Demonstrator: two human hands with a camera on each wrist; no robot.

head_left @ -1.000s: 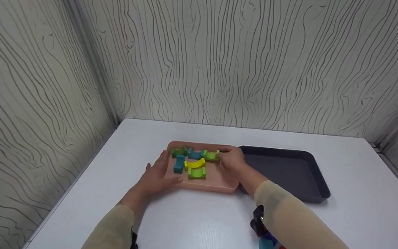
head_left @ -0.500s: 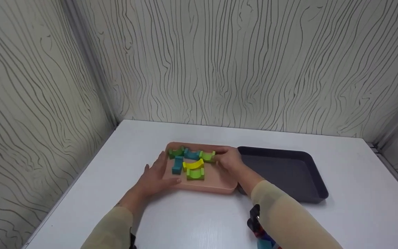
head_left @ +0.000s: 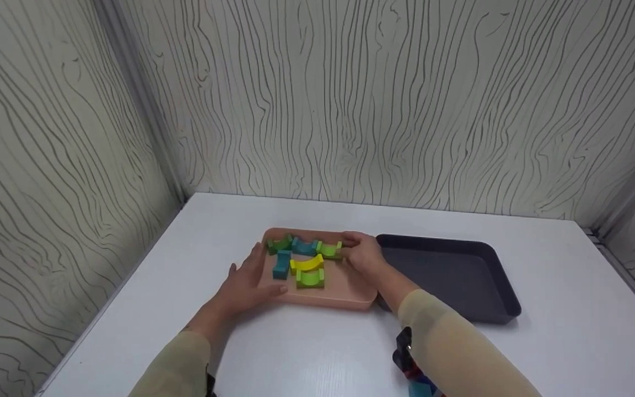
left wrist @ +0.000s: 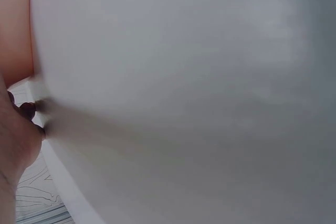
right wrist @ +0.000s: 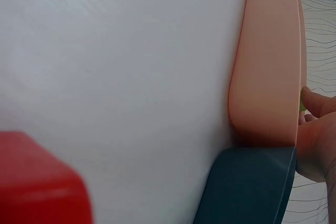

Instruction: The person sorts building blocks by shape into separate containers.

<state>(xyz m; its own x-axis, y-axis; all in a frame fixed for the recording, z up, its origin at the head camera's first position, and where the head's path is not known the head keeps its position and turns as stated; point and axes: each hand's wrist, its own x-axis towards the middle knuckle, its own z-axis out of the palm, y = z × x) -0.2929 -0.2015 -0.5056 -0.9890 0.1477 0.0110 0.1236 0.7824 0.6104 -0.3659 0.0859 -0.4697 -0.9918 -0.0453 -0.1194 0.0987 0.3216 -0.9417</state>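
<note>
Head view of a white tabletop (head_left: 317, 353) set into a corner of walls with a wavy line pattern. A pink tray (head_left: 345, 286) lies near the middle of the tabletop, and a dark grey tray (head_left: 461, 275) lies just beside it on the right, their adjoining walls close together or touching; the right wrist view shows the two walls meeting at the pink tray's near right corner.

Six arch-shaped blocks lie in the pink tray. Along its far wall, from left to right, stand a dark green block (head_left: 278, 243), a teal block (head_left: 305, 246) and a light green block (head_left: 329, 249). Nearer the front lie a second teal block (head_left: 281, 264), set on end, then a yellow block (head_left: 306, 264) and directly in front of it another green block (head_left: 310, 278).

The right hand (head_left: 362, 255) reaches into the far right corner of the pink tray, its thumb and fingers curled and pinching the right end of the light green block. The left hand (head_left: 246, 281) lies against the left wall of the pink tray with its fingers straight and spread, the thumb at the near left corner, gripping nothing. Both forearms wear pale beige sleeves. The left wrist view shows only the blurred tabletop and an edge of the hand.
</note>
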